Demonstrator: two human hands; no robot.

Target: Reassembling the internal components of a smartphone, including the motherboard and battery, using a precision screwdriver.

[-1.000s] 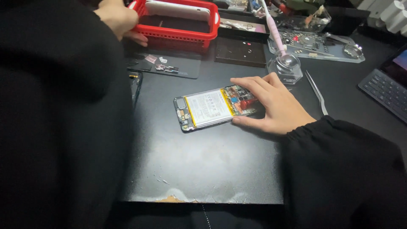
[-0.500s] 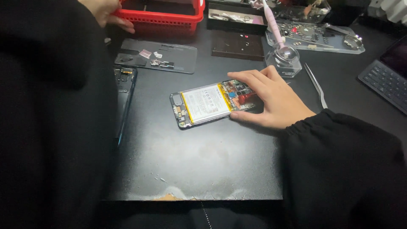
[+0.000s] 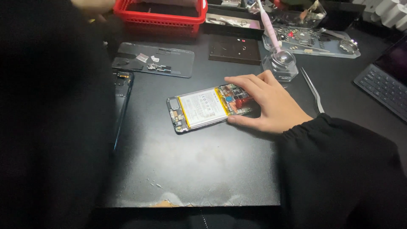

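At top of my view: red basket, slatted plastic, contents too cut off to tell; my left hand reaches beside it, grip unclear. Clear tray holds small metal parts. On the black mat, centre: opened phone, flat rectangle, pale battery showing, long axis left-right, slightly tilted. My right hand rests spread-fingered on its right end, pressing rather than clasping.

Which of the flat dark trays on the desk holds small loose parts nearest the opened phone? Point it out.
The long dark tray left of centre, with small metal bits on it, below the red basket; the square tray sits farther right.
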